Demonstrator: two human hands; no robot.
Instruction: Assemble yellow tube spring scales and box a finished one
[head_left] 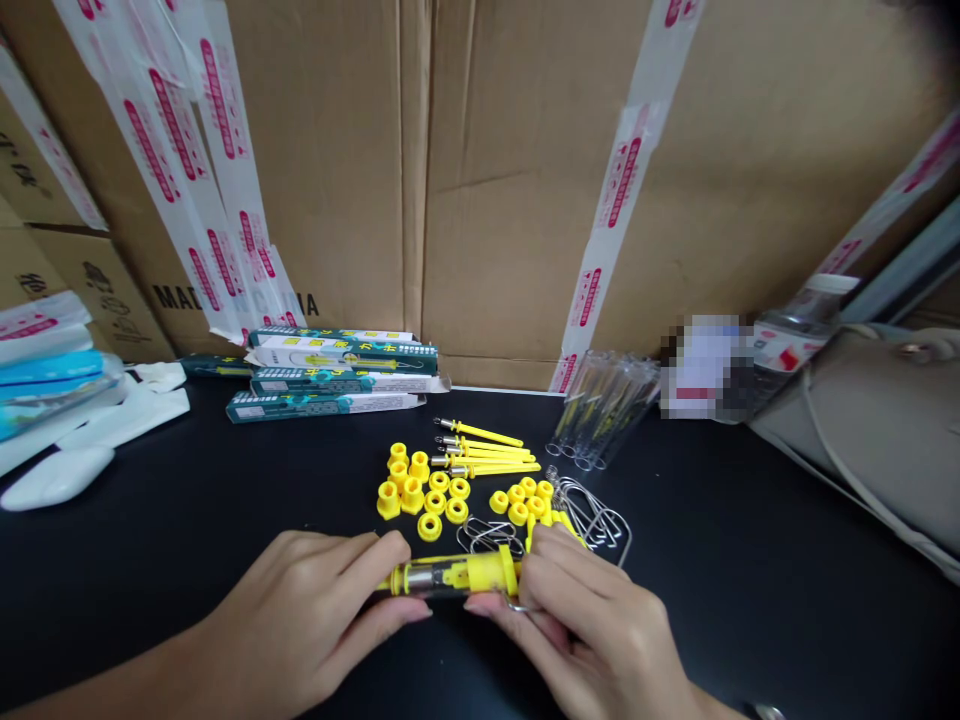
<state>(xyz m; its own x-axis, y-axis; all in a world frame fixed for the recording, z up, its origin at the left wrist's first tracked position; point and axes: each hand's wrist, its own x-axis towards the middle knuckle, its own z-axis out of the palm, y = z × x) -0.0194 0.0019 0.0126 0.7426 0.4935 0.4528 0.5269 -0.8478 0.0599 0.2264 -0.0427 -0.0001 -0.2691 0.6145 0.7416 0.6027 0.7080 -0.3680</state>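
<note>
Level between my two hands is a partly assembled spring scale (454, 574), a clear tube with yellow and metal parts inside. My left hand (315, 605) grips its left end between thumb and fingers. At the other end, my right hand (604, 620) is closed around the yellow cap (508, 570), where a bit of bent metal wire shows below. The fingers hide both ends of the tube. Just beyond lie metal hooks (484, 535), yellow rings (435, 502), flanged yellow sleeves (412, 494) and small yellow caps (517, 513).
Several yellow rods (491, 453) with metal ends lie farther back. Clear tubes (607, 405) are bunched behind, and printed boxes (337, 375) are stacked at the back left. A plastic bottle (795, 340) and a grey bag (870, 430) stand right; large cartons (510, 220) wall off the black table (150, 560).
</note>
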